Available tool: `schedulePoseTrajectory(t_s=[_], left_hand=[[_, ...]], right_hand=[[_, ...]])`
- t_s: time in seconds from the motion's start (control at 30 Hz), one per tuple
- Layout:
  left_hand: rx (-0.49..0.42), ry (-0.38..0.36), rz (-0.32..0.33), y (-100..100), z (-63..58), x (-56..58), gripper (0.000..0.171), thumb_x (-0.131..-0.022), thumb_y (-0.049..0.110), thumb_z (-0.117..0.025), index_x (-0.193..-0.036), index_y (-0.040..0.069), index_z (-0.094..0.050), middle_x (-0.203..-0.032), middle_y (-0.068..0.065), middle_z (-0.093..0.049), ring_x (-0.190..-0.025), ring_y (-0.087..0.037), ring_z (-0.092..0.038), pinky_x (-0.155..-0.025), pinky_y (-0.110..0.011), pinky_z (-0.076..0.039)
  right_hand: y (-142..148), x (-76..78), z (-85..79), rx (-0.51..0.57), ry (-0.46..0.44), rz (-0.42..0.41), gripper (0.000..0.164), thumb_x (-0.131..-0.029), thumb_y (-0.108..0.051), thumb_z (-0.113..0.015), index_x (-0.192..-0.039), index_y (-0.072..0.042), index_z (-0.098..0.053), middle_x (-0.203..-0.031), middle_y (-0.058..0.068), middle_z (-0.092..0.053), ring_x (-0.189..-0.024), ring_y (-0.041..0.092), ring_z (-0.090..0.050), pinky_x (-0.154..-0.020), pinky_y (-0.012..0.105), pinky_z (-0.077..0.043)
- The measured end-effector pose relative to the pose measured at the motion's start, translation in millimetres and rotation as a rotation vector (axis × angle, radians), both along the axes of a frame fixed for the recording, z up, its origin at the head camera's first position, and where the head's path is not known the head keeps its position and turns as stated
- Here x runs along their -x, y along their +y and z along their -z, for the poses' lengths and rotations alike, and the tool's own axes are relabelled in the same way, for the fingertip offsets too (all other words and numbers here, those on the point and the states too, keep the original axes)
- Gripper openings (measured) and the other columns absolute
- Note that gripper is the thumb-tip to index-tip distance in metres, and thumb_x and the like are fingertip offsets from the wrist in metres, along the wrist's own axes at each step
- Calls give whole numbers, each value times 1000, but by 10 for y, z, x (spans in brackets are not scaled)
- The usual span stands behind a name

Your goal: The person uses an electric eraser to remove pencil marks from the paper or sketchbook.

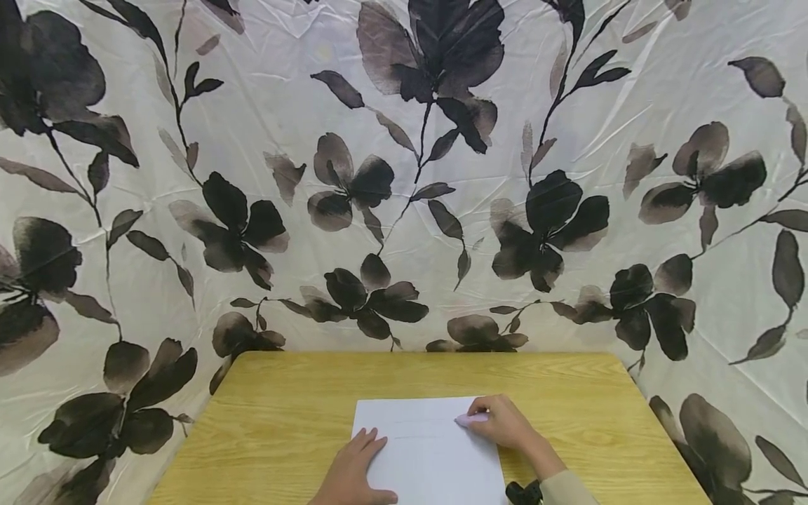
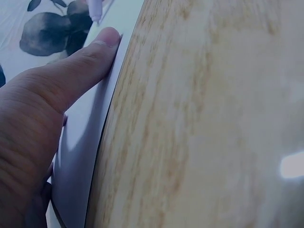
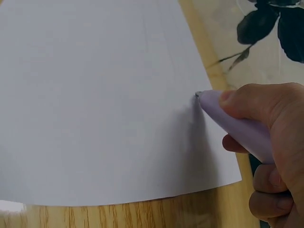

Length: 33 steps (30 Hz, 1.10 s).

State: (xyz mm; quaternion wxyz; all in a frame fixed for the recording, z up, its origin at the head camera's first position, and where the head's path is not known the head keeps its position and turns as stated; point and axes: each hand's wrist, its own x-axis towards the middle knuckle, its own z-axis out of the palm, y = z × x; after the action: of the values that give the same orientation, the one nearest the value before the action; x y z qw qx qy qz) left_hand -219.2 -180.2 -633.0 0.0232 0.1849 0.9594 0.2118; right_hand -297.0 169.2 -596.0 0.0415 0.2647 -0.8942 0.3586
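Gripping lilac pen-shaped tool (image 3: 240, 127) in right hand (image 1: 505, 423), tip near far right corner of paper (image 1: 435, 459). Resting left hand (image 1: 353, 468) on paper's left side, fingers extended.

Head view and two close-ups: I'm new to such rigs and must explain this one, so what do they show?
There is no machine: these are a person's bare hands. The wide picture comes from a camera worn on the head; each close-up comes from a camera on one wrist. A white sheet of paper lies on a wood-patterned table. The left hand rests on the sheet's left side, and the right hand holds a lilac, pen-shaped tool with its tip at the paper, near faint lines.
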Motion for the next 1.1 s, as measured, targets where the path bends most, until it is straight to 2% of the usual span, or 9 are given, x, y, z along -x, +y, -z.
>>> schedulePoseTrajectory(t_s=[0.13, 0.37, 0.5, 0.83, 1.1], left_hand=[[7, -3, 2, -14, 14, 9, 110, -57, 84, -66, -138, 11, -53, -145, -16, -45, -135, -43, -34, -101, -65, -33], [-8, 45, 16, -24, 19, -3, 106, -59, 80, -70, -137, 10, -55, -143, -17, -47, -133, -44, -36, -98, -65, -36], [-16, 28, 13, -26, 20, 12, 107, -59, 81, -69, -137, 9, -54, -143, -18, -47, -133, -44, -36, -98, -66, -35], [-6, 43, 20, -21, 42, 21, 108, -59, 82, -67, -137, 9, -54, -143, -18, -47, -133, -45, -36, -98, -66, -35], [-4, 33, 14, -18, 9, 12, 108, -59, 82, -67, -137, 10, -54, -144, -17, -46, -134, -44, -36, -100, -66, -35]], right_hand=[[-35, 3, -9, -1, 4, 1, 8, -79, -17, -78, -83, -21, -73, -85, -14, -67, -79, 6, -60, -73, 31, -52], [7, -8, -23, -40, 33, 15, 8, -78, -20, -79, -81, -22, -72, -82, -16, -65, -75, 5, -58, -70, 30, -51], [12, 1, -29, -43, 52, 3, 10, -76, -18, -79, -81, -22, -72, -82, -15, -66, -75, 4, -58, -68, 29, -51], [-24, -5, -25, -52, 48, 16, 10, -77, -17, -79, -81, -21, -72, -83, -13, -67, -77, 5, -59, -71, 31, -53], [-45, 7, -18, -44, 55, 18, 8, -79, -18, -79, -81, -21, -72, -82, -14, -67, -76, 4, -59, -70, 29, -52]])
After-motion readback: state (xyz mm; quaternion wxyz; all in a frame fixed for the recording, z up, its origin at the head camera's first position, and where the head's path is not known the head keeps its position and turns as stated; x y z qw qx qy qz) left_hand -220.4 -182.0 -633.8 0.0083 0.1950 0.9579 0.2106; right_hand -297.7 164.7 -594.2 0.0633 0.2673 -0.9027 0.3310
